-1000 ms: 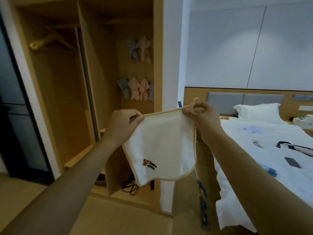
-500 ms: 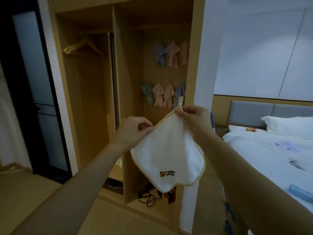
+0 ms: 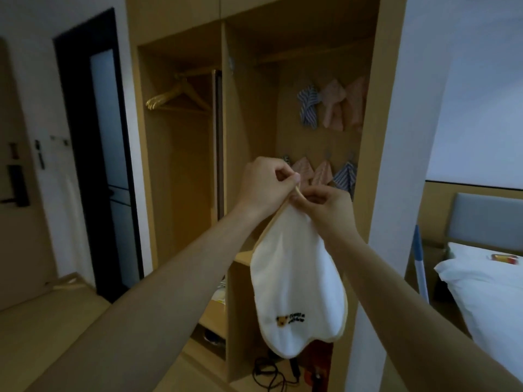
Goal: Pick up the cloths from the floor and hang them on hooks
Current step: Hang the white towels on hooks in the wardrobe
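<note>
A white cloth point(image 3: 294, 281) with a yellow trim and a small bear logo hangs in front of me. My left hand point(image 3: 266, 185) and my right hand point(image 3: 325, 206) both pinch its yellow loop at the top corner, close together. Behind them, on the back panel of an open wooden wardrobe point(image 3: 246, 131), several striped and pink cloths hang on hooks: an upper row point(image 3: 331, 106) and a lower row point(image 3: 334, 175), the lower one partly hidden by my hands.
Wooden hangers point(image 3: 177, 99) hang on the rail in the wardrobe's left bay. Black cables point(image 3: 271, 373) lie on its floor. A dark door point(image 3: 93, 154) stands to the left, a white wall edge point(image 3: 393, 193) and a bed point(image 3: 486, 290) to the right.
My left hand has moved along the top edge to the right hand, so the cloth now hangs folded from one corner. The view turned left, closer to the wardrobe.
</note>
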Demonstrator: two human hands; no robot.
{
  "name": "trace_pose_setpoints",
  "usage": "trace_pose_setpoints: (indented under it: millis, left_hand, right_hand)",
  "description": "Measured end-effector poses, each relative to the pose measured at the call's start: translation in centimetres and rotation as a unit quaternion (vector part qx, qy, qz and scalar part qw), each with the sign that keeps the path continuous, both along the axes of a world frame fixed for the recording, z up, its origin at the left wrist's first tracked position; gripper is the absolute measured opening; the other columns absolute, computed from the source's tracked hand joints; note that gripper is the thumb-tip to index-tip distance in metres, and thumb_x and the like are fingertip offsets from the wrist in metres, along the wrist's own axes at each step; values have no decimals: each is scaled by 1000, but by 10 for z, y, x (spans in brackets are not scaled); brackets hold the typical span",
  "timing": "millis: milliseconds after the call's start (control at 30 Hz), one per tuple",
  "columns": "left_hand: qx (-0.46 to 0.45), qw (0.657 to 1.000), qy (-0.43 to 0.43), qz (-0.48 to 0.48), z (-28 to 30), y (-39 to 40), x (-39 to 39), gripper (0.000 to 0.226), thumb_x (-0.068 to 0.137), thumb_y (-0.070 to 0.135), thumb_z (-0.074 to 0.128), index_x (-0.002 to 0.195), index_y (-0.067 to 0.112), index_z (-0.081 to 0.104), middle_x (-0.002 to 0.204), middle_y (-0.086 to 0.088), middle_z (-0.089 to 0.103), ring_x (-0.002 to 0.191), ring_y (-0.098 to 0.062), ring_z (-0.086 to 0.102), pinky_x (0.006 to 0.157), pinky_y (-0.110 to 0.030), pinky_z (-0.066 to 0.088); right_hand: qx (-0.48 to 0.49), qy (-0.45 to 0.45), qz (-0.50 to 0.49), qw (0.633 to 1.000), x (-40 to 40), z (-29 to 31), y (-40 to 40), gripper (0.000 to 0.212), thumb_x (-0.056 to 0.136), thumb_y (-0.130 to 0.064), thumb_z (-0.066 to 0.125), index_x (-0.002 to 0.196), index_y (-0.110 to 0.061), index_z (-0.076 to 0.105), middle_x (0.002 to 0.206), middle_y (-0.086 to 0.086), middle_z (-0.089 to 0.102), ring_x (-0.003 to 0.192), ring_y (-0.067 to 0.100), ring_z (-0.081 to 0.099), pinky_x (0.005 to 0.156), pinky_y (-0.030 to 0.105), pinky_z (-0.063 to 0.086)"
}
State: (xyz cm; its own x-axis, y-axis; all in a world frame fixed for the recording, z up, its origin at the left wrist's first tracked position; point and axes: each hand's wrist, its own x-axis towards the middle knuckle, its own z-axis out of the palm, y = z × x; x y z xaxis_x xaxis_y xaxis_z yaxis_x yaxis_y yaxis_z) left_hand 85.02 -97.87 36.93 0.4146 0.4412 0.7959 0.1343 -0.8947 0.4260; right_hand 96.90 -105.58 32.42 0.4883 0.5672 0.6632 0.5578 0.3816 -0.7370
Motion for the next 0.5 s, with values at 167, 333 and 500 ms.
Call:
trace_pose_setpoints:
  millis: [167,333,500]
  left_hand:
    - [-16,1000,-9,9,9,32,30,6,87,24,71,83,22,76,77,12,68,75,-3,65,75,-30,59]
    - [-37,999,-1,3,17,72,55,8,87,26,72,87,18,76,78,7,70,75,-6,67,75,-35,60]
    - [-51,999,0,-3,27,127,81,7,87,24,72,85,18,75,74,6,69,72,-8,66,72,-32,58]
  right_hand:
    - [-7,56,43,997,34,13,38,10,87,-26,70,93,-20,76,87,-4,71,88,12,65,73,21,47]
    - [-12,66,53,996,64,23,83,10,88,-28,68,88,-23,76,83,-6,69,87,15,65,78,31,53]
    - [13,69,24,997,90,37,136,10,86,-25,70,76,-25,74,71,-14,65,67,-3,59,64,23,48]
